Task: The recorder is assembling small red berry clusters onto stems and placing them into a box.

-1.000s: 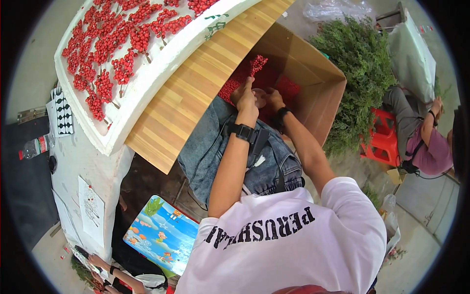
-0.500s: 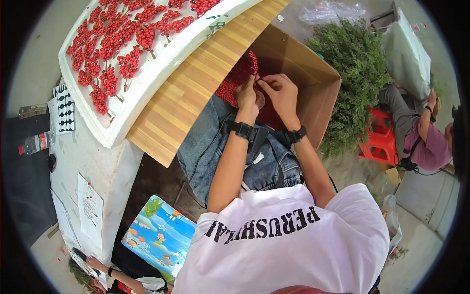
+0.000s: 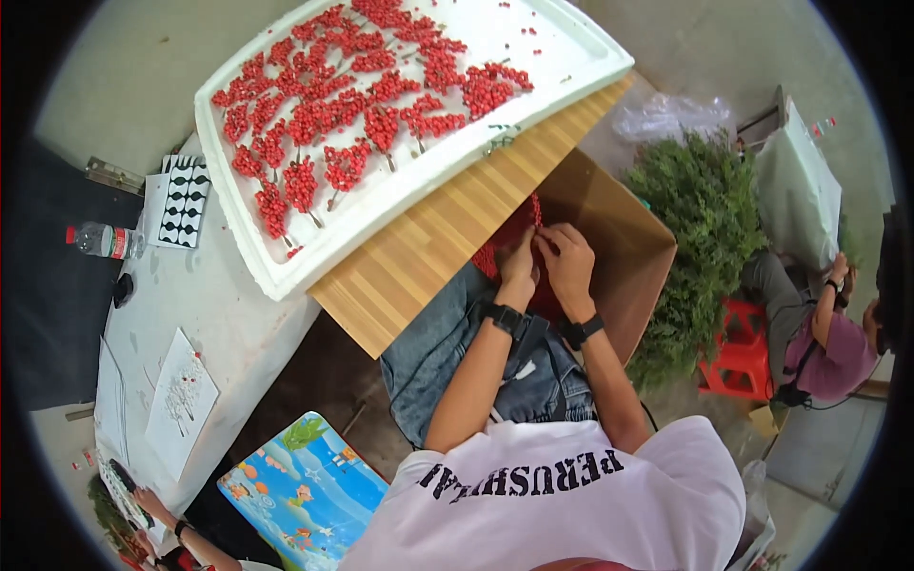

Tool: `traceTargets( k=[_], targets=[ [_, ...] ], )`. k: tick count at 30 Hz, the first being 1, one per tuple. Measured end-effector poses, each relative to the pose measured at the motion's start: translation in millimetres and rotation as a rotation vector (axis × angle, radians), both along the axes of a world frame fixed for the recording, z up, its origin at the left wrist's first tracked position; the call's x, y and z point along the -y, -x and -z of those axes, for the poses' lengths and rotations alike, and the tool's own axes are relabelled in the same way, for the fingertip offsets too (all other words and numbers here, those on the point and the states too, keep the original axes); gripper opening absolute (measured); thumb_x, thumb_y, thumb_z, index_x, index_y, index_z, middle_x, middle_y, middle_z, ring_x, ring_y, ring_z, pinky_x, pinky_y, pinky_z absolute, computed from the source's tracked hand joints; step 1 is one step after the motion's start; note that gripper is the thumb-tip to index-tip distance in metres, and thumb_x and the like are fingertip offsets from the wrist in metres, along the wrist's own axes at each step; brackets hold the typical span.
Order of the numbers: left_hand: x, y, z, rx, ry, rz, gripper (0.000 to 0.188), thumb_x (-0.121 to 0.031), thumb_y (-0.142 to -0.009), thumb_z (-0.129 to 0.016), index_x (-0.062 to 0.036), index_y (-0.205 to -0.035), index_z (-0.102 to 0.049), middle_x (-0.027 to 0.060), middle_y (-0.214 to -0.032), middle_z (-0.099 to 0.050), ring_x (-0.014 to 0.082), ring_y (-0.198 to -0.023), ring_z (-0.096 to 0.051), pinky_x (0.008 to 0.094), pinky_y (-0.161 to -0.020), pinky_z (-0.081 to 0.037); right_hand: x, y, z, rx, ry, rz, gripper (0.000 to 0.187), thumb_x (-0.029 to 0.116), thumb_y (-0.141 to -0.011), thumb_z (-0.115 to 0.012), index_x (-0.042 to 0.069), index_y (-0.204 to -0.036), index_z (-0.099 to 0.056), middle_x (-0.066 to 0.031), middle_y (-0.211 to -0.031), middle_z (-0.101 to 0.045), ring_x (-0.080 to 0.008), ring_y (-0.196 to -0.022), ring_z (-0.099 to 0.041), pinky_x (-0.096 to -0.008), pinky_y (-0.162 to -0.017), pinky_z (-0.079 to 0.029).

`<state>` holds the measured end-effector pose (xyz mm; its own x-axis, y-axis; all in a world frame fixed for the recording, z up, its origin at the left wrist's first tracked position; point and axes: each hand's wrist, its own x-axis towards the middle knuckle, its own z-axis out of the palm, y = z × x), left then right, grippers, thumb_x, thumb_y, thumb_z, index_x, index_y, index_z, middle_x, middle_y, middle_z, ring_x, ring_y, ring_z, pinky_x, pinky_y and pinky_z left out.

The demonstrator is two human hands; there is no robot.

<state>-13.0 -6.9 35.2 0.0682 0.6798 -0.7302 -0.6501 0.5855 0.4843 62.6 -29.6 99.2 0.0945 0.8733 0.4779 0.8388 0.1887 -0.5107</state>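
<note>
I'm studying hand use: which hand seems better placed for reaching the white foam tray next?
Probably the left hand: it sits nearer the white foam tray; the right hand is on the far side of it.

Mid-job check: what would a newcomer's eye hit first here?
Probably the red berry sprigs spread across the white tray at the top. Near the middle, the left hand and right hand meet at the base of another sprig, at the open cardboard box. Bushy green branches right of the box stand out too.
</note>
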Motion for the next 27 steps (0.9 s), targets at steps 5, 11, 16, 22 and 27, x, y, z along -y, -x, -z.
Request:
traceTargets(
  k=[5,11,16,22,27],
  targets=[
    [-7,9,-5,0.098,0.086,0.051,0.021,-0.032,-0.083,-0.074,-0.0132,-0.08,-0.065,-0.0027,-0.065,-0.053,0.0093,-0.049,-0.046,0.0217,-0.042,-0.038,-2,9,-6,-0.141,0.118,0.095,0.011,0.01,-0.077,-0.069,0.005,-0.087,-0.071,-0.009,-0.086,-0.066,-0.0285,-0.08,-0.064,-0.0352,-0.07,-0.052],
    [-4,12,-8,0.079,0.083,0.123,0.025,-0.036,-0.079,-0.076,-0.0131,-0.081,-0.065,-0.0039,-0.065,-0.051,0.0092,-0.053,-0.048,0.0214,-0.043,-0.038,3,12,-16,-0.118,0.103,0.1,0.012,0.01,-0.078,-0.069,0.004,-0.088,-0.071,-0.0097,-0.085,-0.067,-0.0277,-0.077,-0.065,-0.0341,-0.069,-0.052],
    [0,15,-35,0.008,0.108,0.135,0.023,-0.033,-0.079,-0.075,-0.011,-0.082,-0.067,-0.003,-0.066,-0.055,0.0091,-0.058,-0.05,0.0212,-0.046,-0.039,9,13,-24,-0.28,0.165,0.135,0.013,0.01,-0.08,-0.07,0.004,-0.091,-0.072,-0.0118,-0.084,-0.068,-0.0249,-0.07,-0.067,-0.0324,-0.065,-0.052],
    [4,15,-51,-0.084,0.045,0.156,0.018,-0.026,-0.081,-0.073,-0.0085,-0.083,-0.07,-0.0011,-0.07,-0.061,0.0081,-0.06,-0.052,0.0211,-0.048,-0.037,12,8,-24,-0.408,0.198,0.189,0.016,0.01,-0.08,-0.07,0.002,-0.094,-0.072,-0.0144,-0.083,-0.069,-0.0222,-0.069,-0.068,-0.0295,-0.065,-0.052],
    [-2,13,-57,-0.124,-0.116,0.157,0.016,-0.023,-0.083,-0.071,-0.0071,-0.084,-0.071,-0.0001,-0.074,-0.064,0.0063,-0.057,-0.051,0.0204,-0.046,-0.035,3,0,-17,-0.547,0.201,0.211,0.017,0.009,-0.082,-0.069,-0.002,-0.094,-0.071,-0.0134,-0.083,-0.071,-0.0166,-0.073,-0.068,-0.0268,-0.068,-0.052]
  ],
)
